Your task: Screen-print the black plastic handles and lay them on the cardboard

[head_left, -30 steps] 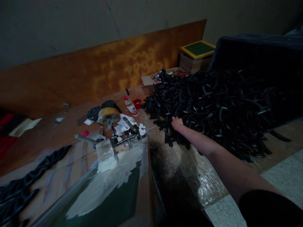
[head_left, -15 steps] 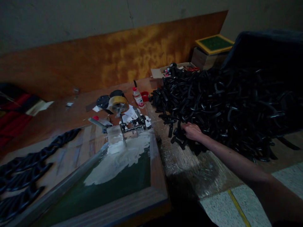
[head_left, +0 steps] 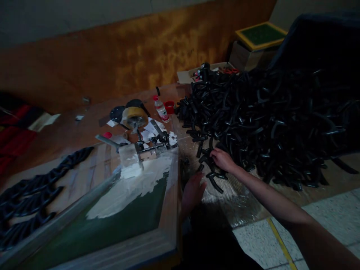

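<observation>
My right hand (head_left: 223, 160) reaches to the near edge of a large heap of glossy black curved pieces (head_left: 242, 112), which look like plastic handles. Its fingers are pinched on one black piece (head_left: 207, 159) among a few loose ones. Just left and nearer, my left hand (head_left: 194, 191) is beside the wooden frame, fingers curled, with the end of a black piece (head_left: 200, 168) showing at its fingertips. A forked black piece (head_left: 216, 183) lies on the plastic-covered surface between my forearms. Dim light blurs the finger details.
A wooden-framed green screen (head_left: 140, 213) with pale paste (head_left: 126, 195) and a scraper block (head_left: 129, 159) stands at left. Behind are a tape roll (head_left: 135, 116), a water bottle (head_left: 161, 109) and a red cup (head_left: 169, 107). Rows of black pieces (head_left: 42, 191) lie far left.
My left hand has come into view beside the frame. My right hand has shifted slightly left, and black pieces near it have been drawn apart from the heap. The view has tilted down somewhat.
</observation>
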`<state>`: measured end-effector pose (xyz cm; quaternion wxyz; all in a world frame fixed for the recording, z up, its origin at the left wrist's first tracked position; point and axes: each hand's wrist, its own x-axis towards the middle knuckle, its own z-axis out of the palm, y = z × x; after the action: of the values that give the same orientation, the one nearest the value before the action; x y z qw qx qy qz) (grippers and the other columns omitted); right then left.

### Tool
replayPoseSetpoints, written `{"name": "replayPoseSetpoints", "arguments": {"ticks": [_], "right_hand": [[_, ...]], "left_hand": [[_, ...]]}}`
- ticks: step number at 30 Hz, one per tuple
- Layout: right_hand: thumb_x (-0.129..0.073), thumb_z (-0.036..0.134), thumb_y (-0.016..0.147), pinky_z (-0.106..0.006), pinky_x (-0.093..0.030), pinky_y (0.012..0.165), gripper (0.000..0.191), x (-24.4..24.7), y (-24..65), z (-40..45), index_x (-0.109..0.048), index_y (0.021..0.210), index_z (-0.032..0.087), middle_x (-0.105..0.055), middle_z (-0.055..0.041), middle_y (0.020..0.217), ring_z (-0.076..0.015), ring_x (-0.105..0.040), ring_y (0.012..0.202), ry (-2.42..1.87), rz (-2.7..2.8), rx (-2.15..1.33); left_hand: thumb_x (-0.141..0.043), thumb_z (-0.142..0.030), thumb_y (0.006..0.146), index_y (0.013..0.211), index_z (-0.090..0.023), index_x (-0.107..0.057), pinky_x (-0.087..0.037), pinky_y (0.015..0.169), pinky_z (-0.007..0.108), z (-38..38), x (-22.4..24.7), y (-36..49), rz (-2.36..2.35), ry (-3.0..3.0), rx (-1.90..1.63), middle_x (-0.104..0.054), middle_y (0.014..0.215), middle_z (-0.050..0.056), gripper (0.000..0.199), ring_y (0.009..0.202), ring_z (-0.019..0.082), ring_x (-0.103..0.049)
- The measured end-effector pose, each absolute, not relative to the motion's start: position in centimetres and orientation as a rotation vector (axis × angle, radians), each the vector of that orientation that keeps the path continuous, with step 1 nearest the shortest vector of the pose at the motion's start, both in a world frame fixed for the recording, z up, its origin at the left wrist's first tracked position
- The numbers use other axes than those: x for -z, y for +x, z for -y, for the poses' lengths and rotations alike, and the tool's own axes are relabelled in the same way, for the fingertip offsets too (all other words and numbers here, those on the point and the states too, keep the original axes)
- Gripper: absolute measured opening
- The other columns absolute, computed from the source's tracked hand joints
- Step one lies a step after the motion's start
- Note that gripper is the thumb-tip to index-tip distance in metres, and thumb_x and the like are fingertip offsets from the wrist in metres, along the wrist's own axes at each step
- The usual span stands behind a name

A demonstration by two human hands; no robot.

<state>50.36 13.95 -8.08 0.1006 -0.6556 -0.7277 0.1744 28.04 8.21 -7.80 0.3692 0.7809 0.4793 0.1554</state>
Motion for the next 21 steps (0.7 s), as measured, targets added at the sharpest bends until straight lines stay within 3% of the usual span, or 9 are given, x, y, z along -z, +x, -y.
{"name": "replayPoseSetpoints", "arguments": {"ticks": [13,17,21], "right_hand": [[-0.048,0.012,0.090,-0.024,-0.042,0.091,0.028,10.6,48.3,-15.8,-0.072,0.100,0.023,-0.069,-0.0037,0.104,-0.0169,-0.059,0.104,-1.775,2.207,-0.657],[-0.047,0.011,0.090,-0.025,-0.042,0.092,0.029,10.2,46.9,-19.1,-0.071,0.103,0.021,-0.069,-0.0049,0.106,-0.0172,-0.059,0.105,-1.707,2.242,-0.675],[-0.045,0.013,0.091,-0.027,-0.043,0.091,0.030,9.6,44.0,-24.5,-0.070,0.105,0.020,-0.068,-0.0061,0.109,-0.0191,-0.058,0.108,-1.632,2.267,-0.652]], "left_hand": [[-0.047,-0.019,0.091,0.121,-0.017,-0.062,-0.043,0.106,0.039,-10.8,9.0,27.6,-1.483,2.041,-0.364,-0.064,0.125,0.010,0.034,0.120,0.021,-0.056],[-0.058,-0.021,0.085,0.128,-0.021,-0.058,-0.043,0.105,0.040,-10.7,9.7,27.7,-1.438,2.148,-0.131,-0.063,0.126,0.010,0.044,0.121,0.025,-0.055],[-0.051,-0.012,0.085,0.132,-0.022,-0.055,-0.046,0.098,0.035,-11.0,10.4,28.3,-1.469,2.070,0.093,-0.066,0.122,0.011,0.048,0.113,0.024,-0.061]]}}
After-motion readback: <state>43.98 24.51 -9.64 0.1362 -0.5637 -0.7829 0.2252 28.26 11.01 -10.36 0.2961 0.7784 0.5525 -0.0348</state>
